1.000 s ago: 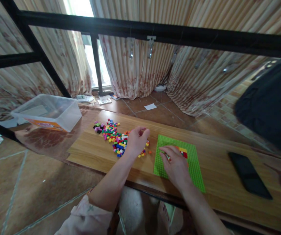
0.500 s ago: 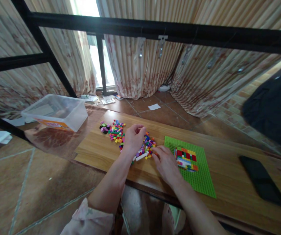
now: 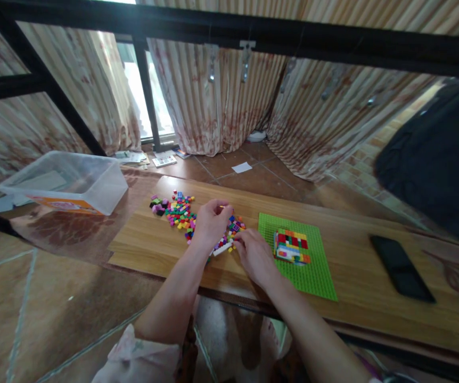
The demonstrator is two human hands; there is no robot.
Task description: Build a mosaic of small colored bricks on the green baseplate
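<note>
Small multicoloured toy bricks [image 3: 179, 213] lie in a loose pile on the wooden tabletop. My left hand [image 3: 212, 226] hangs over the middle of this pile, its thumb and fingers curled together in a pinch. Specks of yellow and red show by those fingertips, too small to tell if they are held. At the pile's right edge, my right hand [image 3: 256, 258] is closed with its fingertips down among the bricks; what it grips is hidden. A long white brick [image 3: 223, 249] lies between the hands. Right of them, a block of joined bricks [image 3: 292, 247] stands on a green baseplate [image 3: 319, 274].
A black phone [image 3: 402, 268] lies on the table [image 3: 349, 266] to the right. A clear plastic bin [image 3: 70, 181] with an orange label stands at the left. Black metal bars [image 3: 277, 40] cross in front of the curtains. Papers lie on the tiled floor beyond.
The whole view has shifted, so the table and bricks sit further left and slightly higher. My right hand has moved a little closer into the pile; my left hand stays pinched above it.
</note>
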